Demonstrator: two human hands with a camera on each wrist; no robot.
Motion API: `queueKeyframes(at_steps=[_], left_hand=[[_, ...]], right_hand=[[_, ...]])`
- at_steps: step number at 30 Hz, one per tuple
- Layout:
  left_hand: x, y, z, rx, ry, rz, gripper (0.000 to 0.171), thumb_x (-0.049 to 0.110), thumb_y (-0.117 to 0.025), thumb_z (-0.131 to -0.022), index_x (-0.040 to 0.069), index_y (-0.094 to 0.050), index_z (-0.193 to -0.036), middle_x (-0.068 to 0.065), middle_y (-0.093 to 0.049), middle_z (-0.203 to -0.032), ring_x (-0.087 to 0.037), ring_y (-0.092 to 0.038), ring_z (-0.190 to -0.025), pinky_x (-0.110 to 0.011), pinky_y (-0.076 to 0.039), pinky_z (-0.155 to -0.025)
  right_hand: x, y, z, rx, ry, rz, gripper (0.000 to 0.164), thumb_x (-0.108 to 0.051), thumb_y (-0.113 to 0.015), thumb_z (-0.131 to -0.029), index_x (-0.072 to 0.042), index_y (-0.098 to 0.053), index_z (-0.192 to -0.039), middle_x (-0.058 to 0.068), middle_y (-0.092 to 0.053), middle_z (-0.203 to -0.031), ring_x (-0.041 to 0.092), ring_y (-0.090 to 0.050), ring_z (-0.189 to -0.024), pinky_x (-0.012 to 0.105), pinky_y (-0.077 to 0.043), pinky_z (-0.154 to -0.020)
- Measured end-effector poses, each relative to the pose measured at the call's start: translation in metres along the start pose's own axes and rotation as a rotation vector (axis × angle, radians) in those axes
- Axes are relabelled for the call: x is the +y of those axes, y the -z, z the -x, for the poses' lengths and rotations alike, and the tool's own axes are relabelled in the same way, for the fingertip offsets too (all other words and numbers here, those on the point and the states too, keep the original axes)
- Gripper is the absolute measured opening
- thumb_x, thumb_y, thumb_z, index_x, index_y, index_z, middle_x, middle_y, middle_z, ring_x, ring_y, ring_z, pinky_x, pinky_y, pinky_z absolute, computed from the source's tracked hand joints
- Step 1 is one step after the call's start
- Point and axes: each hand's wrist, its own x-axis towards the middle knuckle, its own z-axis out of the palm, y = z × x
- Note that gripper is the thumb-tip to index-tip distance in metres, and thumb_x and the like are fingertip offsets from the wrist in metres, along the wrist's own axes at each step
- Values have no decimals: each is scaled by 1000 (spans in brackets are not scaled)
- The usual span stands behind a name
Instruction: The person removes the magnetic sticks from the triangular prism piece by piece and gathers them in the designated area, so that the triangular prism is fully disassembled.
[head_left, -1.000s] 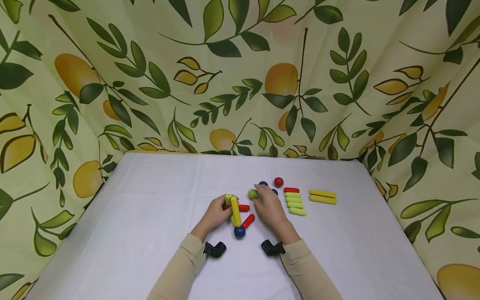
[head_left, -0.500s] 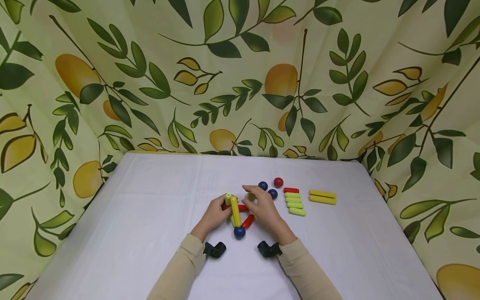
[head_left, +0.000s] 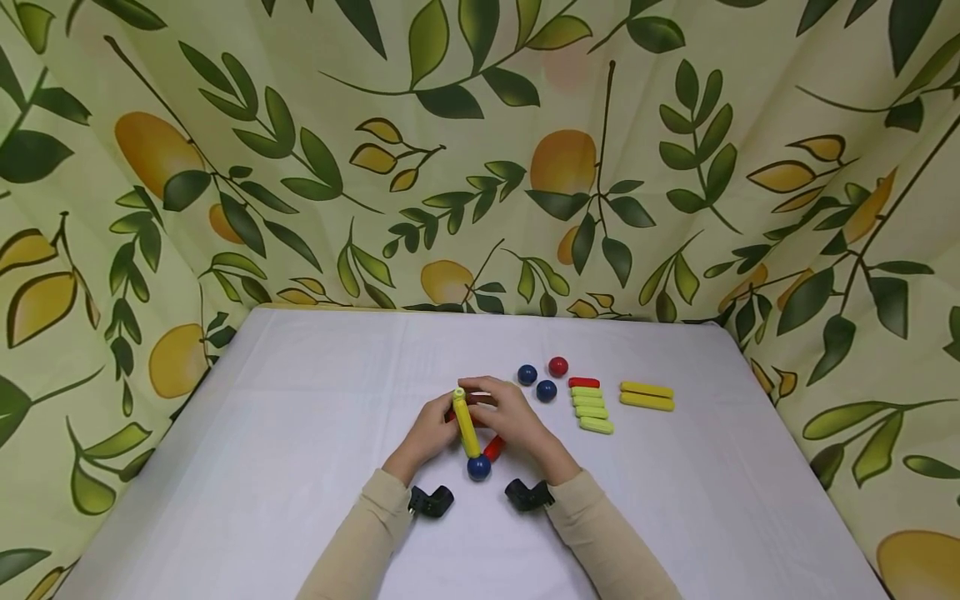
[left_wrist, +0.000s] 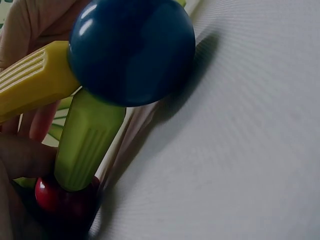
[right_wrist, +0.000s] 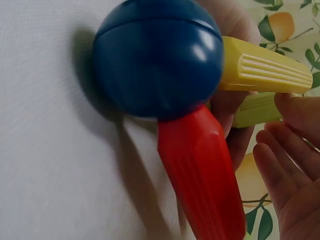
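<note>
**Head view: two hands on a small frame of sticks and balls**

Head view: on the white table (head_left: pixel 300 467) stands a small frame of sticks, and I take its blue ball (head_left: pixel 478 467) as the landmark. A yellow stick (head_left: pixel 466 422) rises from this ball, away from the person. The left hand (head_left: pixel 427 432) is just left of the ball, with fingers curled on the frame near the top of the yellow stick. The right hand (head_left: pixel 510 421) is just right of it, fingers bent over the top of the frame; what its fingertips hold I cannot tell. A red stick (head_left: pixel 493 448) goes from the ball under the right hand. Further right of the ball lie two loose blue balls (head_left: pixel 546 390), a red ball (head_left: pixel 557 366), a row of light green sticks (head_left: pixel 591 407) and two yellow sticks (head_left: pixel 647 395).

Left wrist view: the blue ball (left_wrist: pixel 131 50) touches the table, with the yellow stick (left_wrist: pixel 32 85) and a green stick (left_wrist: pixel 86 142) joined to it. The green stick ends at a dark red ball (left_wrist: pixel 62 200), beside the fingers.

Right wrist view: the blue ball (right_wrist: pixel 157 57) carries the red stick (right_wrist: pixel 200 175) and the yellow stick (right_wrist: pixel 267 67). The fingers (right_wrist: pixel 287 170) on the right are only lightly bent beside the frame.
</note>
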Motion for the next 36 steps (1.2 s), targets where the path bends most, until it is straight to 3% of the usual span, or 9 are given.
queueKeyframes(at_steps=[2, 5, 9, 17, 22, 28, 32, 36], left_hand=[[0, 0, 0, -6, -8, 5, 35, 3, -53, -84, 6, -61, -118, -7, -66, -104, -17, -54, -87, -34, -48, -82], [-1, 0, 0, -11, -15, 12, 37, 2, -53, -82, 6, -62, -118, -7, -67, -108, -17, -56, -91, -37, -49, -87], [0, 0, 0, -14, -20, 20, 36, 3, -54, -84, 5, -61, -119, -8, -67, -110, -18, -59, -96, -40, -49, -90], [0, 0, 0, 1, -36, -26, 42, 3, -53, -85, 4, -58, -126, -11, -66, -114, -20, -60, -97, -42, -49, -91], [-2, -1, 0, 7, -34, -38, 46, 2, -53, -83, 4, -56, -129, -11, -65, -119, -22, -60, -104, -44, -48, -96], [-2, 0, 0, 4, -30, -43, 33, 1, -55, -84, 7, -62, -116, -8, -66, -104, -18, -56, -89, -39, -49, -86], [-1, 1, 0, -3, -25, -31, 37, 1, -55, -85, 7, -61, -120, -8, -66, -113, -20, -59, -100, -42, -48, -94], [-1, 1, -1, -15, -19, -9, 40, 1, -54, -86, 6, -59, -125, -9, -65, -118, -23, -59, -110, -44, -45, -100]], right_hand=[[-14, 1, 1, -14, 16, 20, 38, 5, -56, -90, 8, -54, -127, 23, -57, -127, 39, -59, -111, 51, -47, -95], [-14, 0, 0, -14, 40, 71, 37, 4, -56, -89, 5, -56, -126, 19, -60, -124, 33, -61, -110, 47, -49, -93], [2, -4, -5, 8, 64, 132, 36, 0, -58, -89, -3, -60, -125, 10, -64, -121, 24, -62, -108, 38, -53, -89], [1, -6, -3, 78, 46, 161, 26, 0, -60, -88, -5, -66, -113, 9, -66, -111, 22, -63, -103, 30, -55, -84], [1, -7, -1, 120, 14, 134, 22, -1, -64, -87, -4, -66, -109, 10, -66, -108, 23, -62, -102, 26, -55, -82], [6, -9, 1, 195, -86, 71, 20, -9, -68, -87, -9, -66, -106, 9, -66, -106, 23, -67, -95, 23, -56, -77], [10, -11, 1, 251, -168, -6, 19, -14, -70, -86, -14, -67, -105, 7, -67, -105, 21, -68, -94, 25, -56, -78], [8, -6, 1, 301, -200, -154, 20, -13, -68, -87, -10, -65, -107, 7, -67, -107, 20, -64, -102, 26, -54, -86]])
